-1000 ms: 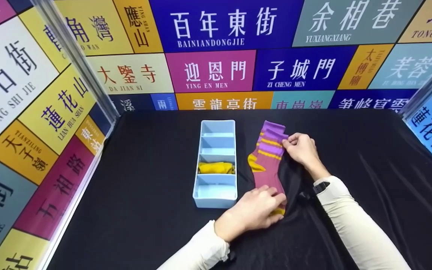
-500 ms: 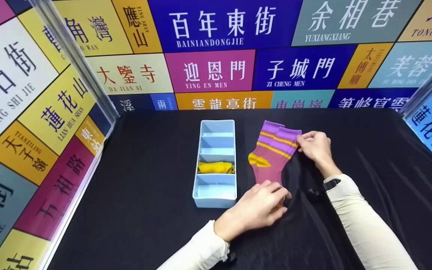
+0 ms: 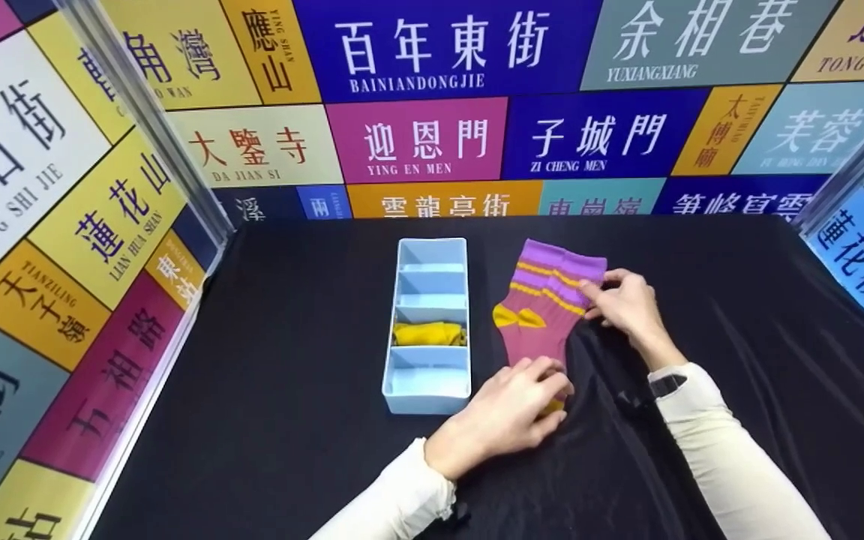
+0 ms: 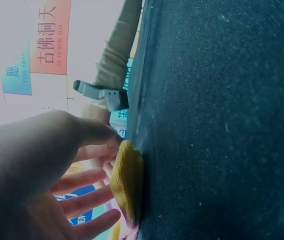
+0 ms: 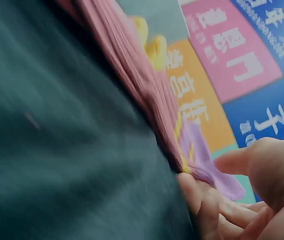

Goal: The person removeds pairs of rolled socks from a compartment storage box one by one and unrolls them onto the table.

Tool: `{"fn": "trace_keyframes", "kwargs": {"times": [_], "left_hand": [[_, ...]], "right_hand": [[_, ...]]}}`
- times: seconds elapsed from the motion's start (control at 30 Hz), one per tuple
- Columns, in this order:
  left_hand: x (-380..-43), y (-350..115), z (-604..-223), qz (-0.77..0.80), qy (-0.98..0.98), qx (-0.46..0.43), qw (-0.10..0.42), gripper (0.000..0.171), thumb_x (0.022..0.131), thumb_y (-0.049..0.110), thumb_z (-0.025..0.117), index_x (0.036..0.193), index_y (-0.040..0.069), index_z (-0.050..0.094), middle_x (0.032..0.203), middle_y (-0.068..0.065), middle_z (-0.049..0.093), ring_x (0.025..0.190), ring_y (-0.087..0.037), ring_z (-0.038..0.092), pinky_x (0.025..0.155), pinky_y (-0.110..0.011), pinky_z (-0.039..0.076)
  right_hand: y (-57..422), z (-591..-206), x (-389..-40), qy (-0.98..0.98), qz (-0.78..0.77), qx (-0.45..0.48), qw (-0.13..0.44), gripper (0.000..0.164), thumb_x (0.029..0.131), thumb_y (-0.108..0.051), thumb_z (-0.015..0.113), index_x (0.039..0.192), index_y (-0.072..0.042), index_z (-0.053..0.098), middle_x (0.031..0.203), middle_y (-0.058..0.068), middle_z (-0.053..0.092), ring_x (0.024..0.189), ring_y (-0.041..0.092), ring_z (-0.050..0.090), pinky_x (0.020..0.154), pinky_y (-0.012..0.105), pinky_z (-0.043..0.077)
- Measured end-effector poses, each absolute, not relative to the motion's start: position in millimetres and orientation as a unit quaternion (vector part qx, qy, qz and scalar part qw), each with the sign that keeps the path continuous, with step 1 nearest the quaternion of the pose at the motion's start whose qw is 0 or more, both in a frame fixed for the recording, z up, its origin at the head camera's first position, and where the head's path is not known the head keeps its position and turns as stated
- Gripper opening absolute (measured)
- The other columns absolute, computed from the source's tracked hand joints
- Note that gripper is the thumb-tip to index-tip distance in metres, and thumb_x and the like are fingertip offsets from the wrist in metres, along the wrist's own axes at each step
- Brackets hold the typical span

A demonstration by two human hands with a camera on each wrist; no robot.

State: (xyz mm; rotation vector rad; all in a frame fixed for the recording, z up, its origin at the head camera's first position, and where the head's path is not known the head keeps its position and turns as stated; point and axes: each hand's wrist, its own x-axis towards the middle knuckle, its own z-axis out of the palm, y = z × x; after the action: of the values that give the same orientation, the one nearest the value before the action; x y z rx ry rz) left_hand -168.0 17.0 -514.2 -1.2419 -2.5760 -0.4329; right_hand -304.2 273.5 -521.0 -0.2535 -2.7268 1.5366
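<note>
A pair of pink and purple socks [image 3: 541, 341] with yellow stripes and heels lies on the black cloth, one sock overlapping the other. My left hand [image 3: 503, 412] rests over the toe end; in the left wrist view its fairly straight fingers [image 4: 87, 200] are beside the yellow toe [image 4: 128, 182]. At the right edge of the cuffs, my right hand [image 3: 627, 307] holds the upper sock, thumb above and fingers at the edge. The right wrist view shows the purple cuff [image 5: 202, 155] between thumb and fingers. The left hand hides part of the feet and toes.
Left of the socks stands a light blue box [image 3: 389, 375] with dividers making several compartments. A folded yellow item [image 3: 430, 334] sits in one of them. Printed panels [image 3: 432, 139] enclose the cloth-covered table [image 3: 289, 337] at the back and sides.
My right hand has drawn the upper sock's cuff rightward, spreading the cuffs so both heels show. Its thumb has since come over the sock's edge. My left hand stays at the toes.
</note>
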Motion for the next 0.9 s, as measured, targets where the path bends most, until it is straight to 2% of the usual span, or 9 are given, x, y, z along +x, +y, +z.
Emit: {"fn": "trace_keyframes", "kwargs": {"times": [0.13, 0.23, 0.37, 0.53, 0.63, 0.8, 0.9], "left_hand": [[-168, 16, -513, -0.148, -0.887, -0.421, 0.115, 0.027, 0.099, 0.036, 0.077, 0.122, 0.022, 0.071, 0.135, 0.002, 0.066, 0.112, -0.017, 0.067, 0.089, -0.030, 0.060], [-168, 15, -512, -0.149, -0.888, -0.420, 0.109, 0.027, 0.098, 0.036, 0.078, 0.122, 0.023, 0.072, 0.132, 0.004, 0.066, 0.111, -0.016, 0.067, 0.089, -0.029, 0.060], [-167, 15, -512, -0.146, -0.889, -0.420, 0.108, 0.027, 0.098, 0.036, 0.078, 0.122, 0.024, 0.072, 0.129, 0.005, 0.067, 0.110, -0.015, 0.067, 0.087, -0.029, 0.061], [-166, 16, -510, -0.140, -0.891, -0.419, 0.105, 0.029, 0.098, 0.036, 0.077, 0.122, 0.022, 0.072, 0.130, 0.004, 0.067, 0.111, -0.015, 0.066, 0.090, -0.028, 0.059], [-167, 16, -510, -0.143, -0.890, -0.421, 0.100, 0.031, 0.098, 0.034, 0.078, 0.125, 0.020, 0.071, 0.133, 0.002, 0.066, 0.114, -0.016, 0.065, 0.093, -0.027, 0.059], [-167, 15, -509, -0.160, -0.887, -0.423, 0.089, 0.031, 0.097, 0.023, 0.080, 0.127, 0.019, 0.072, 0.134, 0.001, 0.066, 0.116, -0.017, 0.065, 0.097, -0.024, 0.058], [-167, 14, -508, -0.166, -0.886, -0.424, 0.090, 0.028, 0.097, 0.016, 0.078, 0.125, 0.020, 0.073, 0.129, 0.002, 0.067, 0.112, -0.017, 0.066, 0.094, -0.022, 0.059]], "right_hand": [[262, -523, -294, -0.869, 0.492, -0.046, -0.029, 0.079, 0.098, -0.036, 0.082, 0.152, 0.005, 0.044, 0.101, 0.022, 0.082, 0.062, 0.016, 0.078, 0.051, 0.026, 0.055], [259, -526, -289, -0.877, 0.478, -0.034, -0.017, 0.083, 0.095, -0.033, 0.085, 0.155, 0.004, 0.042, 0.098, 0.020, 0.082, 0.062, 0.014, 0.075, 0.052, 0.024, 0.052], [263, -527, -288, -0.880, 0.474, -0.034, 0.004, 0.081, 0.095, -0.027, 0.084, 0.157, 0.003, 0.042, 0.093, 0.017, 0.081, 0.062, 0.012, 0.074, 0.053, 0.023, 0.053], [277, -527, -288, -0.865, 0.499, -0.041, -0.003, 0.080, 0.098, -0.021, 0.081, 0.160, 0.005, 0.037, 0.093, 0.014, 0.082, 0.062, 0.011, 0.075, 0.057, 0.027, 0.061], [285, -528, -287, -0.857, 0.513, -0.051, -0.006, 0.080, 0.098, -0.019, 0.080, 0.160, 0.006, 0.035, 0.092, 0.013, 0.082, 0.061, 0.009, 0.075, 0.058, 0.026, 0.061], [291, -530, -285, -0.858, 0.511, -0.051, -0.012, 0.081, 0.098, -0.023, 0.080, 0.160, 0.006, 0.036, 0.092, 0.013, 0.082, 0.062, 0.009, 0.074, 0.059, 0.025, 0.061], [288, -528, -282, -0.869, 0.494, -0.040, -0.015, 0.080, 0.098, -0.027, 0.081, 0.159, 0.005, 0.040, 0.094, 0.013, 0.082, 0.063, 0.009, 0.074, 0.059, 0.025, 0.061]]}}
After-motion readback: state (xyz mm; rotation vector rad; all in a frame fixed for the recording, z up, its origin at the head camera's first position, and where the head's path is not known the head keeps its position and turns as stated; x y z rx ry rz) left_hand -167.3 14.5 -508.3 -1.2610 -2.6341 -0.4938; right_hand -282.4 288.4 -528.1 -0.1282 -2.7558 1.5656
